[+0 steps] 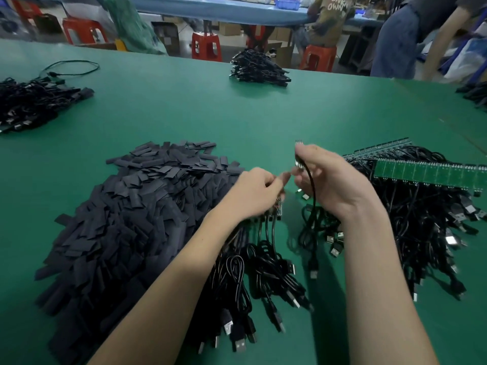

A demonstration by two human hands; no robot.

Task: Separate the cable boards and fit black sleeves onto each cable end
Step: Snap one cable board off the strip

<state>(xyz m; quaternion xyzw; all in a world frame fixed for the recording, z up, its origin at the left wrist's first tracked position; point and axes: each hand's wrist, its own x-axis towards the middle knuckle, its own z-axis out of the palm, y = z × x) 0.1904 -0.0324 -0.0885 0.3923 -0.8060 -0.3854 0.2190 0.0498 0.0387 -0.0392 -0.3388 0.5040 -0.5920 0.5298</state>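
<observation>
While your right hand [322,177] pinches one limp cable [311,185] near its board end, your left hand [257,191] grips the bundle [263,259].

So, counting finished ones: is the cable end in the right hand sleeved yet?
Bare. The small board above the right hand shows metal contacts, no black sleeve.

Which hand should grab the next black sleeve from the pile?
Probably the left hand. It sits right at the edge of the sleeve pile, though it already grips a bunch of cables. The right hand is farther from the pile and holds a cable end upright.
</observation>
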